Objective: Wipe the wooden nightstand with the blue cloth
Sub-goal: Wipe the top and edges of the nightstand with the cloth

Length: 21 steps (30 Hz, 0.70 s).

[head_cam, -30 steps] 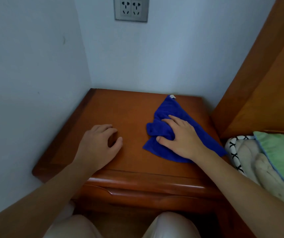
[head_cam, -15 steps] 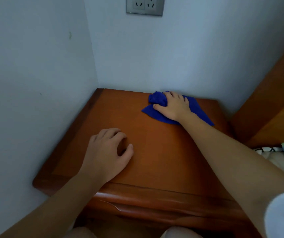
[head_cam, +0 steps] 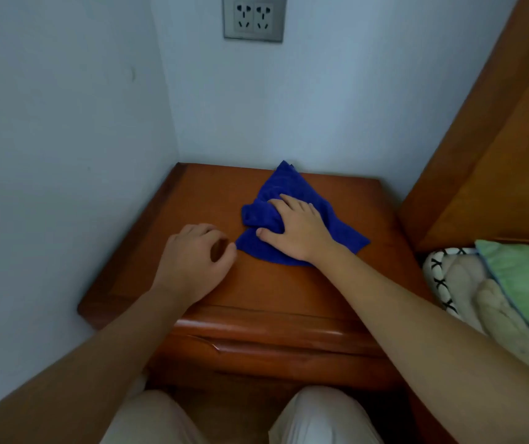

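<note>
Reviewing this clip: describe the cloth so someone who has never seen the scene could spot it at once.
Find the wooden nightstand in the corner, below the wall socket. On its top, towards the back right, lies the blue cloth under the right hand. It is the only deep blue, bunched fabric there; the left hand rests on bare wood.

My forearms are bare down to my left hand (head_cam: pixel 192 261) and right hand (head_cam: pixel 301 230) (no rings or watch); pale beige trousers (head_cam: pixel 320 418) cover my knees below the nightstand (head_cam: pixel 256 328).
</note>
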### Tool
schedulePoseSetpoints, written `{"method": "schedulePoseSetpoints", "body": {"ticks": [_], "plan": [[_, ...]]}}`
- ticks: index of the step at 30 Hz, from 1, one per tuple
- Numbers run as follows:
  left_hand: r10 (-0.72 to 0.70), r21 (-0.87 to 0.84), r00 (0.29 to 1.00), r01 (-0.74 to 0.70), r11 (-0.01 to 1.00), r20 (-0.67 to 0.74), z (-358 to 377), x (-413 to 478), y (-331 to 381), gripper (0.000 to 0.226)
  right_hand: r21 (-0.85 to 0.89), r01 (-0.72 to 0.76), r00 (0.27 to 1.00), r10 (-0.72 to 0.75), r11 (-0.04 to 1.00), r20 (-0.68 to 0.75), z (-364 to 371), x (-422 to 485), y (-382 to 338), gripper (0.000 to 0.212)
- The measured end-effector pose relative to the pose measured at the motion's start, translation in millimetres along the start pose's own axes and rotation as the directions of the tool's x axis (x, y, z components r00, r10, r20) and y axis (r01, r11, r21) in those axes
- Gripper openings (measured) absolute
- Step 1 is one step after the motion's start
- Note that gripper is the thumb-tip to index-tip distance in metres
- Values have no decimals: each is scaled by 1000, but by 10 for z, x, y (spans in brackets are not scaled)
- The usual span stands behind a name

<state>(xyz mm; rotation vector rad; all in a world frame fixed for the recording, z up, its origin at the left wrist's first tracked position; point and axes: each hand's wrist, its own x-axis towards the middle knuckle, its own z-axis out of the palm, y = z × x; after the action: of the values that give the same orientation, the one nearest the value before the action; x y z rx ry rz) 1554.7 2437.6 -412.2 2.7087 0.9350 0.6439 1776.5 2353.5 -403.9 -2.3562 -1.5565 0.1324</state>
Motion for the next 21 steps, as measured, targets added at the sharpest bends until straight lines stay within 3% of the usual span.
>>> {"method": "schedulePoseSetpoints", "body": {"ticks": [8, 14, 21], "plan": [[40, -21, 997, -41, 999, -69, -60, -213, 96, 52, 56, -50, 995, 55, 997, -82, 18, -848, -178, 74], [212, 114, 977, -215, 970, 39, 45, -651, 302, 54, 71, -83, 986, 92, 994, -139, -37, -1368, -238, 70], [219, 101, 976, -216, 971, -14, 50, -724, 298, 55, 77, -84, 986, 94, 993, -138, -167, -1629, -102, 69]]}}
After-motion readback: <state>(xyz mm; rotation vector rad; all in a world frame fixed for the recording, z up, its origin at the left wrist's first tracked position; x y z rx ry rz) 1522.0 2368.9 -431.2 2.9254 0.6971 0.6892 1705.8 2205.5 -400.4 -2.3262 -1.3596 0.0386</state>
